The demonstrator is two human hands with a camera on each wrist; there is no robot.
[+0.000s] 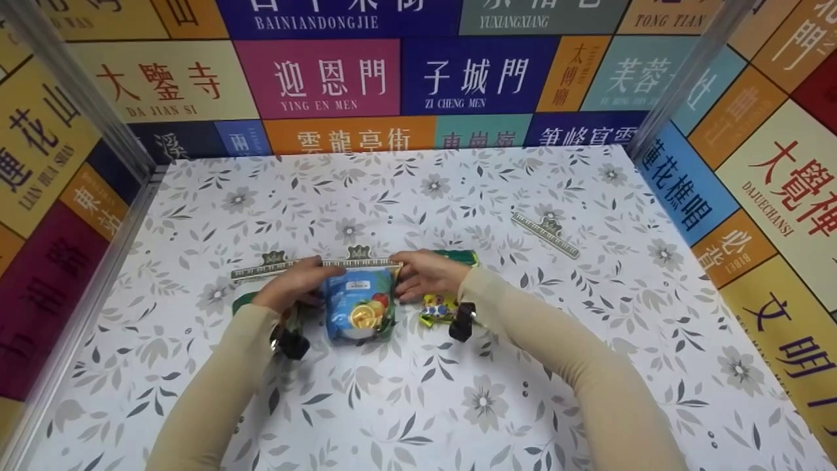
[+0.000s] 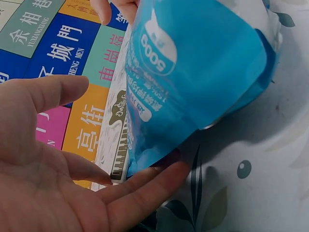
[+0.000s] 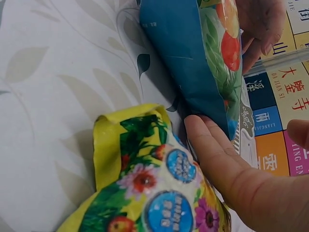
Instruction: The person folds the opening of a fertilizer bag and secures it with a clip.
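A blue bag [image 1: 358,304] printed with fruit and "500g" lies between the two hands. Along its top edge runs a piano-key-patterned strip [image 1: 359,257] with an ornate crest. My left hand [image 1: 294,284] is at the bag's left top corner; in the left wrist view its fingers [image 2: 149,193] extend beneath the corner, thumb spread away. On the other side, my right hand [image 1: 431,273] has straight fingers [image 3: 212,150] at the bag's edge, its thumb held apart. Beside it lies a yellow-green bag [image 3: 145,188] with flower pictures, partly hidden by the right hand in the head view.
A similar strip [image 1: 258,267] lies at the left above a green bag [image 1: 243,301], which the left arm partly covers. Another strip [image 1: 546,234] lies apart at the right. Printed panels [image 1: 317,78] wall in the floral-covered table [image 1: 484,405] at the back and sides.
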